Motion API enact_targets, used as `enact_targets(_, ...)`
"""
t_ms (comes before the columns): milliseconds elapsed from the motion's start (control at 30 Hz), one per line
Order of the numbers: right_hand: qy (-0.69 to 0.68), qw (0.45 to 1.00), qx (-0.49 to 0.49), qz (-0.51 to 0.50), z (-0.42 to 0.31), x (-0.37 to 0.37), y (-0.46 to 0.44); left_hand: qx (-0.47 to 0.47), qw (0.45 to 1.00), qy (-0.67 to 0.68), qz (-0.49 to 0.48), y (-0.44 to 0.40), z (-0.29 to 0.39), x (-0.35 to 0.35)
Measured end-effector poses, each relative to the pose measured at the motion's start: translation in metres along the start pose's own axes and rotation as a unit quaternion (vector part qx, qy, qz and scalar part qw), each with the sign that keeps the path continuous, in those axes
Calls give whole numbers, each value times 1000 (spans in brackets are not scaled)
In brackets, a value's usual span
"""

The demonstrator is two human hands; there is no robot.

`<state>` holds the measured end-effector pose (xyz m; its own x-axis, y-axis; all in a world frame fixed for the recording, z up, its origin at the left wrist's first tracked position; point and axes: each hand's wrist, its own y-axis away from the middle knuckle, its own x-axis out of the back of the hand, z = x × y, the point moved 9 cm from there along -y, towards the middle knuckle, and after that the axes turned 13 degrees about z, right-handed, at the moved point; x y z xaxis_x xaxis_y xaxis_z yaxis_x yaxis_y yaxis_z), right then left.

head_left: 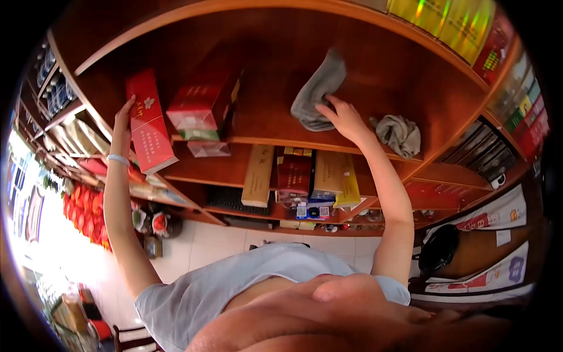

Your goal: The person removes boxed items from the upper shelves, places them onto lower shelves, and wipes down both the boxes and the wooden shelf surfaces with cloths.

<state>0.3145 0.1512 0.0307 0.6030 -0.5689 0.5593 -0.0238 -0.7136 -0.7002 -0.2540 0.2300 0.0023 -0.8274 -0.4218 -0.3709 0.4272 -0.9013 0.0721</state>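
Observation:
My left hand (124, 116) is closed on the side edge of a long red carton (151, 130) with white lettering and a flower print, held tilted at the left of the shelf. With bent fingers, my right hand (347, 121) grips a grey cloth (316, 97) over the wooden shelf board (264, 126); the cloth's upper end stands up. A second, crumpled grey cloth (400, 135) lies on the board to the right of that hand. Between my hands, nearer the left one, sits a stack of red packages (202, 102) at the shelf's front edge.
Below, a lower shelf holds a tan box (258, 176), a dark red box (294, 175) and a yellow packet (350, 186). A black keyboard (234, 199) lies lower still. Upright wooden panels bound the shelf. Yellow boxes (443, 23) stand above right.

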Motion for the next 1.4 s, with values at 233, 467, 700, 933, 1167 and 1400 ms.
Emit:
enact_targets(233, 377, 925, -37, 20, 123, 132, 31, 21, 989, -147, -21, -30, -36, -64)
enact_targets(467, 41, 981, -49, 185, 78, 159, 22, -118, 893, -418, -115, -67, -41, -82)
enact_targets(700, -101, 958, 230, 142, -168, 89, -31, -247, 939, -85, -225, 152, 84, -150)
enact_targets(933, -307, 842, 429, 117, -324, 2, -54, -141, 967, -57, -202, 223, 85, -162)
enact_targets(1167, -115, 811, 481, 312, -241, 113, -21, -543, 832, -91, -73, 249, 199, -205)
enact_targets(1400, 82, 841, 384, 374, -153, 159, -55, -734, 394, -544, -102, 274, 131, -349)
